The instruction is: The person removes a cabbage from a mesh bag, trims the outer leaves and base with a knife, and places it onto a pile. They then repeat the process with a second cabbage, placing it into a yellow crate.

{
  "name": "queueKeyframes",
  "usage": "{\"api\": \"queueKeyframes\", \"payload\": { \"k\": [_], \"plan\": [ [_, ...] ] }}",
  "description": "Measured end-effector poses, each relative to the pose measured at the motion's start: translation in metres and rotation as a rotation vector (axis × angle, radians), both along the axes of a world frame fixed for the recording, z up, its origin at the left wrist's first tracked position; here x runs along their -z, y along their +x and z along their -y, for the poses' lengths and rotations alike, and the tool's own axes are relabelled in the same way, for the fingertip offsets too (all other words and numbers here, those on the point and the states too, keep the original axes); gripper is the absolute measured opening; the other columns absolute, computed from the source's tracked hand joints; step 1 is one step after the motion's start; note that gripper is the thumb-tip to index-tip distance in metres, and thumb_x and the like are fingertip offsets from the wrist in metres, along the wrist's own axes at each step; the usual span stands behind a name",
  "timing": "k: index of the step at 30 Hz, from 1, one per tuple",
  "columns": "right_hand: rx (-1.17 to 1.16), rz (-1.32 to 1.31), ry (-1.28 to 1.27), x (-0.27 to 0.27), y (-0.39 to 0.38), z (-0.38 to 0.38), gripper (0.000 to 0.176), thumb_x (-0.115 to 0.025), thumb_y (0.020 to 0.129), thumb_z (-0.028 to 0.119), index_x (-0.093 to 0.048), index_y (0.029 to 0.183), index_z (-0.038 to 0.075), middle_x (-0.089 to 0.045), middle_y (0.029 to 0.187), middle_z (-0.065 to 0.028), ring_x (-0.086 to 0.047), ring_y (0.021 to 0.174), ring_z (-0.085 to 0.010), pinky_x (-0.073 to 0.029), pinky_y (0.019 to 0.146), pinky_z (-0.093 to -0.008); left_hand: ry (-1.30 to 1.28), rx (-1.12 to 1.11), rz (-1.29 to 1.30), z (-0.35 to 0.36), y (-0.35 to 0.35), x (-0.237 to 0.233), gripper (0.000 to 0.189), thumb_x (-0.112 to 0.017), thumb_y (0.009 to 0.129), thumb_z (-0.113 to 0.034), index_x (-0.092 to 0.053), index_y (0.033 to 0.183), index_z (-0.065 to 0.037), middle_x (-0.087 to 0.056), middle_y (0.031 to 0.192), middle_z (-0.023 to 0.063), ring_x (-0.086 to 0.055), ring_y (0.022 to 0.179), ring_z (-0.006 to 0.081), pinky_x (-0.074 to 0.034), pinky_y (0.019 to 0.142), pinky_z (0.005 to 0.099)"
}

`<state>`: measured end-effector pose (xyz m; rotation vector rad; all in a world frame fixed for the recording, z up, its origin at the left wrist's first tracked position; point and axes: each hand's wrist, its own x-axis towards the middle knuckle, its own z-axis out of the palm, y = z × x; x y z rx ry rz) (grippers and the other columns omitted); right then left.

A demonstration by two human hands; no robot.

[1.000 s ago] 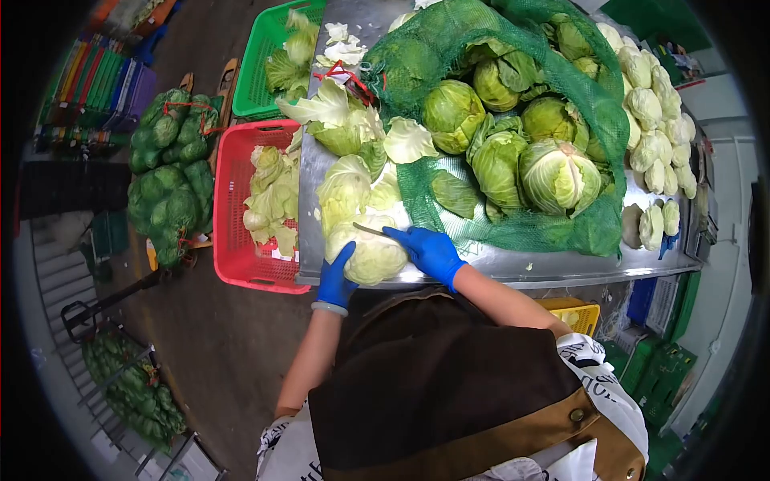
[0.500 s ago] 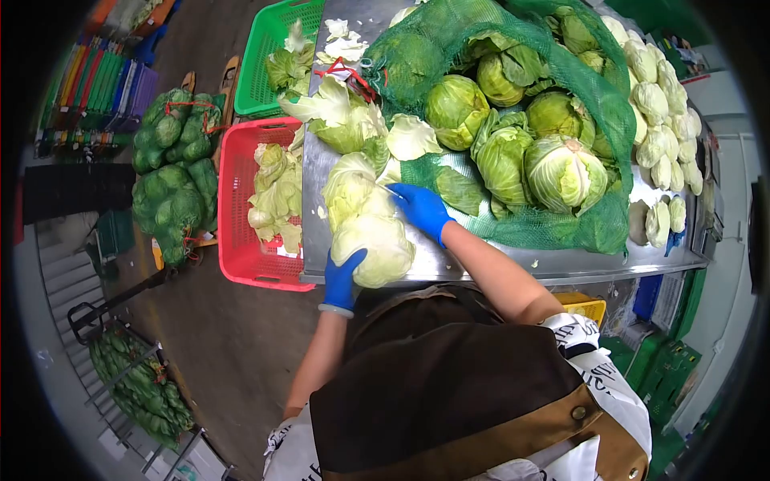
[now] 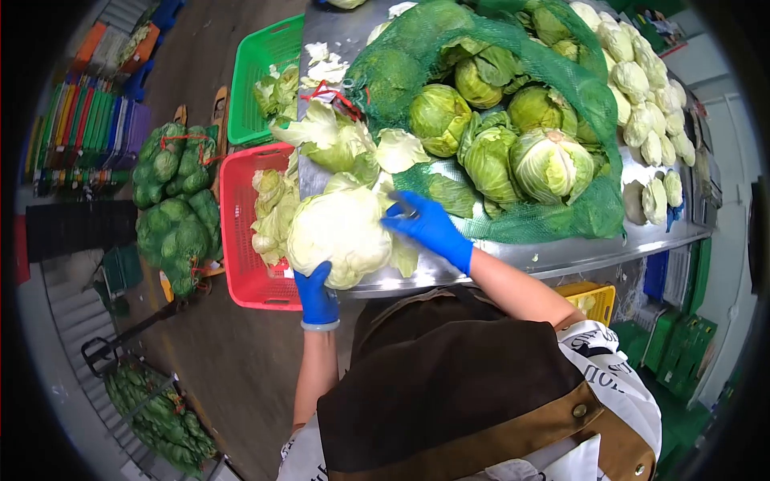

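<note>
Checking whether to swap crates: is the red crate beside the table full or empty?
Partly full. Loose cabbage leaves pile up along the table side of the red crate, while its far side shows bare red mesh.

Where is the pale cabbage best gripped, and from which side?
Cup its round near side from below, as the left hand does: the pale cabbage is a wide ball at the table edge, and the right hand holds a knife at its right.

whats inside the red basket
Loose pale cabbage leaves fill the red basket. Its floor is buried under them, and the cabbage gripped by the left hand hides part of its right side.
</note>
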<state>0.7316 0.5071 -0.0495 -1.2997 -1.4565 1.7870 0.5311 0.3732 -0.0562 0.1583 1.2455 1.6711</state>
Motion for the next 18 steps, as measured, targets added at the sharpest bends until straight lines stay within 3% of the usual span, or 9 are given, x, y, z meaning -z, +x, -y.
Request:
{"api": "queueKeyframes", "payload": {
  "k": [3,6,10,11,13,14,15,18],
  "plan": [
    [-0.072,0.249,0.274,-0.021,-0.01,0.008,0.053,-0.072,0.075,0.032,-0.059,0.119,0.006,-0.068,0.089,-0.0158,-0.067,0.081,-0.029,-0.052,0.074,-0.0359,0.043,0.039,-0.108,-0.01,0.006,-0.002,0.066,-0.061,0.077,-0.001,-0.038,0.139,-0.002,-0.048,0.136,0.0115,-0.048,0.123,0.0265,-0.039,0.105,0.0389],
    [-0.014,0.131,0.199,-0.019,-0.003,0.0,0.048,-0.073,0.073,0.024,-0.06,0.115,0.003,-0.068,0.087,-0.0135,-0.064,0.074,-0.0186,-0.051,0.072,-0.032,0.056,0.052,-0.121,-0.011,0.005,-0.007,0.064,-0.062,0.078,-0.005,-0.039,0.138,-0.003,-0.048,0.136,0.0117,-0.049,0.123,0.0268,-0.04,0.105,0.0396],
    [-0.087,0.403,0.4,-0.015,0.003,-0.004,0.039,-0.071,0.072,0.02,-0.063,0.105,0.001,-0.067,0.079,-0.0119,-0.063,0.069,-0.0172,-0.051,0.067,-0.032,0.06,0.099,-0.18,-0.011,0.006,-0.007,0.065,-0.062,0.077,-0.004,-0.04,0.138,-0.002,-0.049,0.135,0.0111,-0.049,0.123,0.0261,-0.04,0.104,0.0393],
    [0.022,0.341,0.344,-0.008,0.006,-0.005,0.038,-0.071,0.071,0.021,-0.064,0.103,0.002,-0.067,0.079,-0.0128,-0.063,0.068,-0.0202,-0.051,0.066,-0.033,0.077,0.14,-0.192,-0.01,0.004,-0.002,0.063,-0.062,0.082,-0.012,-0.038,0.139,-0.004,-0.047,0.137,0.0116,-0.047,0.125,0.027,-0.039,0.105,0.0417],
    [0.233,0.207,0.231,0.021,0.013,-0.01,0.036,-0.07,0.071,0.024,-0.065,0.099,0.004,-0.066,0.079,-0.0146,-0.064,0.066,-0.0261,-0.051,0.065,-0.0349,0.095,0.088,0.05,-0.006,0.004,0.004,0.061,-0.06,0.086,-0.023,-0.038,0.14,-0.005,-0.045,0.14,0.0111,-0.046,0.126,0.0274,-0.037,0.106,0.0438],
    [0.285,0.035,0.058,0.044,0.017,-0.012,0.037,-0.071,0.069,0.025,-0.066,0.099,0.004,-0.065,0.079,-0.0167,-0.063,0.065,-0.0246,-0.051,0.066,-0.0351,0.102,0.064,0.171,-0.006,0.005,0.005,0.06,-0.058,0.089,-0.029,-0.037,0.141,-0.006,-0.044,0.141,0.0109,-0.045,0.127,0.0276,-0.036,0.107,0.0449],
    [0.221,0.177,0.074,0.061,0.024,-0.013,0.039,-0.072,0.069,0.025,-0.066,0.1,0.004,-0.066,0.079,-0.0148,-0.062,0.066,-0.0224,-0.051,0.065,-0.0345,0.059,0.103,0.228,-0.009,0.009,-0.008,0.063,-0.051,0.092,-0.044,-0.036,0.142,-0.008,-0.041,0.144,0.01,-0.042,0.13,0.0283,-0.034,0.108,0.0477],
    [0.01,0.377,0.16,0.071,0.038,-0.009,0.04,-0.073,0.071,0.023,-0.065,0.103,-0.001,-0.066,0.084,-0.0084,-0.059,0.066,-0.0147,-0.049,0.061,-0.0296,0.129,0.124,0.251,-0.012,0.0,0.002,0.065,-0.052,0.091,-0.045,-0.035,0.143,-0.009,-0.04,0.145,0.0099,-0.039,0.132,0.0283,-0.033,0.109,0.048]
  ]
}}
